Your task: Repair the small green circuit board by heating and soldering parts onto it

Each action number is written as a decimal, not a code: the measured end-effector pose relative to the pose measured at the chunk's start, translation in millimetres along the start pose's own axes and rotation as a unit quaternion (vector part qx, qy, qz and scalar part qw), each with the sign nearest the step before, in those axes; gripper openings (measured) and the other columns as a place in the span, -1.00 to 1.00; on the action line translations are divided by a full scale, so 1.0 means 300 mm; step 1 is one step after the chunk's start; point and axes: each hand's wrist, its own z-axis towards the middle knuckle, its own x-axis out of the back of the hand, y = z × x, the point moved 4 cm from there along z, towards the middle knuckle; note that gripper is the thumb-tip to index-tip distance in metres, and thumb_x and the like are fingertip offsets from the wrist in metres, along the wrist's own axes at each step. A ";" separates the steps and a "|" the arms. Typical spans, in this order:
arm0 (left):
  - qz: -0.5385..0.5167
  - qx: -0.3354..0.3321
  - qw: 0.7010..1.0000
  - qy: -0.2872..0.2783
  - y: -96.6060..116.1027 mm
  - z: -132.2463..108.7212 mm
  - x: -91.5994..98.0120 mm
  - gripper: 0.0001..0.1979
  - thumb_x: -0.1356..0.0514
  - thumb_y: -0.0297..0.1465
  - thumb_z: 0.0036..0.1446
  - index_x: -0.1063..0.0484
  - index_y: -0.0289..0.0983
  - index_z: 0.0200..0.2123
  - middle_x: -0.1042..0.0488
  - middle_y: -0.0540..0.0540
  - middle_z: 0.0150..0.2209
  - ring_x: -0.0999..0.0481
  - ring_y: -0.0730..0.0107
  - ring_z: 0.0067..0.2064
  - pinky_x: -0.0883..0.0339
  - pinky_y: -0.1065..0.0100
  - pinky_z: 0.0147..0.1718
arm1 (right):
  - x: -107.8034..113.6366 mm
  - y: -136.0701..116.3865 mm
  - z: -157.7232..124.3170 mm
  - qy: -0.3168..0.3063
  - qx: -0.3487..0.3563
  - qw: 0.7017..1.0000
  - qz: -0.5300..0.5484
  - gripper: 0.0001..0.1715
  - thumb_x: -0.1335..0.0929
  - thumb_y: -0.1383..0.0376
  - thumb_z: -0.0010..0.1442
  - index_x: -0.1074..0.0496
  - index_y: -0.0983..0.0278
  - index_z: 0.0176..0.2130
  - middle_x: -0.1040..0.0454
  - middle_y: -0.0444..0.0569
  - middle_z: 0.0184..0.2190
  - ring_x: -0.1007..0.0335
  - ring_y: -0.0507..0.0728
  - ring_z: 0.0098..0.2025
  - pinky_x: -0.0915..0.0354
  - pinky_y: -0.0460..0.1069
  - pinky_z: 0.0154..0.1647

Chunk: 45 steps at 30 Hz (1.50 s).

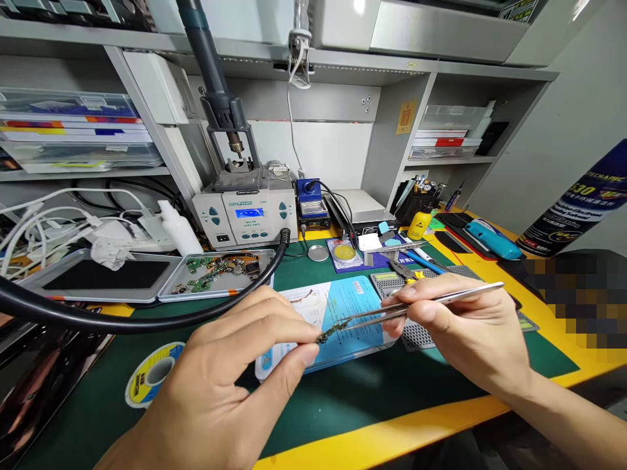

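Observation:
Between the thumb and fingertips of my left hand (235, 372) I pinch one end of a small green circuit board (334, 331). My right hand (455, 326) grips a pair of metal tweezers (453, 296), whose tips point left and reach the board's other end. I cannot tell whether the tips are clamped on it or only touching. Both hands hold the board over a blue and white flat box (343, 300), which lies on the green mat (313, 424). The board is seen nearly edge-on, so its faces are mostly hidden.
A solder spool (149, 375) lies at left. A thick black hose (147, 323) arches over an open case of circuit boards (215, 271). Behind stands a hot air station (245, 215). Pliers (404, 269), a perforated metal plate (418, 336) and a yellow bottle (420, 223) are to the right.

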 end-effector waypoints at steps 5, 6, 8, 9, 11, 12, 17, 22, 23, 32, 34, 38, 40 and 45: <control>-0.012 0.026 1.000 0.000 -0.007 -0.010 -0.002 -0.79 -0.20 -0.56 0.35 -0.48 -0.09 -0.16 -0.56 0.11 -0.24 -0.55 0.52 -0.14 -0.38 0.46 -0.02 | 0.002 0.012 0.003 -0.019 -0.018 0.999 0.019 -0.96 -0.60 0.22 0.22 -0.76 0.03 -0.26 -0.71 -0.10 -0.46 -0.64 0.15 -0.47 -0.61 0.02 -0.41; -0.011 0.029 1.000 0.000 -0.009 -0.013 -0.001 -0.79 -0.21 -0.55 0.35 -0.48 -0.08 -0.16 -0.56 0.11 -0.23 -0.55 0.51 -0.14 -0.38 0.46 -0.01 | 0.004 0.013 0.002 -0.022 -0.019 0.999 0.018 -0.96 -0.59 0.22 0.23 -0.76 0.02 -0.26 -0.70 -0.11 -0.47 -0.64 0.15 -0.46 -0.61 0.02 -0.40; -0.011 0.034 0.999 -0.003 -0.011 -0.018 -0.002 -0.79 -0.21 -0.54 0.35 -0.48 -0.06 -0.16 -0.56 0.12 -0.24 -0.55 0.51 -0.14 -0.38 0.47 -0.01 | 0.006 0.016 0.000 -0.029 -0.022 0.999 0.020 -0.94 -0.58 0.22 0.25 -0.76 0.00 -0.25 -0.69 -0.13 -0.48 -0.63 0.14 -0.45 -0.60 0.02 -0.40; -0.009 0.035 0.999 -0.005 -0.012 -0.019 -0.002 -0.79 -0.21 -0.54 0.35 -0.48 -0.06 -0.16 -0.56 0.12 -0.24 -0.55 0.51 -0.14 -0.38 0.47 0.00 | 0.008 0.017 -0.001 -0.031 -0.024 0.999 0.021 -0.94 -0.58 0.22 0.25 -0.76 0.00 -0.25 -0.68 -0.14 -0.48 -0.63 0.14 -0.44 -0.59 0.01 -0.40; -0.008 0.037 0.999 -0.006 -0.012 -0.017 -0.002 -0.79 -0.21 -0.55 0.35 -0.48 -0.07 -0.17 -0.56 0.11 -0.24 -0.55 0.50 -0.14 -0.39 0.46 -0.01 | 0.011 0.018 -0.004 -0.034 -0.026 0.999 0.019 -0.95 -0.57 0.22 0.26 -0.75 0.03 -0.28 -0.68 -0.13 -0.47 -0.63 0.14 -0.44 -0.59 0.02 -0.39; -0.009 0.036 0.999 -0.004 -0.011 -0.013 -0.002 -0.79 -0.21 -0.55 0.34 -0.48 -0.07 -0.17 -0.56 0.11 -0.24 -0.55 0.49 -0.15 -0.39 0.45 -0.02 | 0.011 0.018 -0.006 -0.037 -0.027 0.999 0.015 -0.93 -0.57 0.22 0.27 -0.75 0.07 -0.30 -0.68 -0.12 -0.47 -0.63 0.14 -0.43 -0.59 0.02 -0.39; -0.018 0.024 1.000 -0.002 -0.004 0.008 -0.005 -0.78 -0.19 -0.58 0.35 -0.50 -0.10 -0.19 -0.56 0.07 -0.26 -0.56 0.46 -0.17 -0.42 0.43 -0.08 | 0.012 0.017 -0.006 -0.045 -0.027 0.999 0.001 -0.82 -0.55 0.24 0.29 -0.70 0.16 -0.38 -0.67 -0.09 -0.48 -0.63 0.14 -0.43 -0.59 0.02 -0.37; -0.019 0.036 0.999 0.010 -0.005 -0.004 -0.005 -0.78 -0.20 -0.58 0.33 -0.50 -0.09 -0.20 -0.57 0.07 -0.27 -0.56 0.44 -0.18 -0.44 0.38 -0.02 | 0.009 0.029 0.015 -0.052 -0.094 0.994 0.016 -0.72 -0.57 0.07 0.24 -0.69 0.17 -0.41 -0.67 -0.05 -0.50 -0.63 0.17 -0.47 -0.58 0.01 -0.44; -0.019 0.044 0.999 0.013 -0.007 -0.008 -0.006 -0.77 -0.20 -0.58 0.32 -0.49 -0.08 -0.19 -0.57 0.08 -0.27 -0.57 0.44 -0.18 -0.44 0.38 -0.01 | 0.008 0.031 0.020 -0.051 -0.111 0.992 0.030 -0.72 -0.57 0.06 0.23 -0.70 0.18 -0.40 -0.67 -0.05 -0.52 -0.63 0.16 -0.49 -0.57 0.00 -0.45; -0.034 0.081 0.996 0.031 -0.020 -0.010 -0.003 -0.81 -0.21 -0.52 0.32 -0.49 -0.06 -0.22 -0.56 0.14 -0.28 -0.58 0.52 -0.23 -0.44 0.46 -0.12 | 0.004 0.031 0.031 -0.036 -0.143 0.987 0.068 -0.75 -0.60 0.11 0.19 -0.69 0.23 -0.38 -0.64 -0.06 -0.56 -0.61 0.14 -0.51 -0.55 -0.05 -0.49; -0.040 0.081 0.995 0.033 -0.020 -0.015 0.001 -0.81 -0.21 -0.52 0.32 -0.50 -0.07 -0.22 -0.56 0.13 -0.29 -0.58 0.52 -0.24 -0.43 0.45 -0.14 | 0.008 0.033 0.031 -0.027 -0.144 0.987 0.060 -0.74 -0.60 0.10 0.19 -0.69 0.22 -0.39 -0.63 -0.06 -0.56 -0.61 0.14 -0.51 -0.54 -0.04 -0.49; -0.044 0.090 0.994 0.034 -0.023 -0.023 0.000 -0.81 -0.21 -0.52 0.31 -0.51 -0.07 -0.23 -0.58 0.11 -0.29 -0.59 0.48 -0.24 -0.44 0.43 -0.15 | 0.011 0.036 0.031 -0.040 -0.138 0.989 0.033 -0.70 -0.58 0.07 0.22 -0.68 0.22 -0.40 -0.65 -0.04 -0.53 -0.60 0.15 -0.50 -0.54 -0.02 -0.47; -0.042 0.095 0.994 0.031 -0.025 -0.022 -0.004 -0.82 -0.22 -0.51 0.31 -0.51 -0.07 -0.23 -0.59 0.10 -0.28 -0.59 0.47 -0.23 -0.44 0.43 -0.16 | 0.008 0.036 0.030 -0.058 -0.131 0.989 0.031 -0.71 -0.56 0.08 0.25 -0.69 0.21 -0.40 -0.66 -0.04 -0.52 -0.60 0.14 -0.49 -0.53 -0.02 -0.45; -0.051 0.092 0.994 0.027 -0.027 -0.012 -0.006 -0.83 -0.21 -0.49 0.32 -0.52 -0.08 -0.24 -0.59 0.08 -0.29 -0.59 0.46 -0.26 -0.44 0.45 -0.25 | 0.007 0.040 0.027 -0.064 -0.134 0.989 0.031 -0.69 -0.57 0.07 0.23 -0.70 0.22 -0.41 -0.65 -0.04 -0.53 -0.60 0.14 -0.50 -0.52 -0.02 -0.48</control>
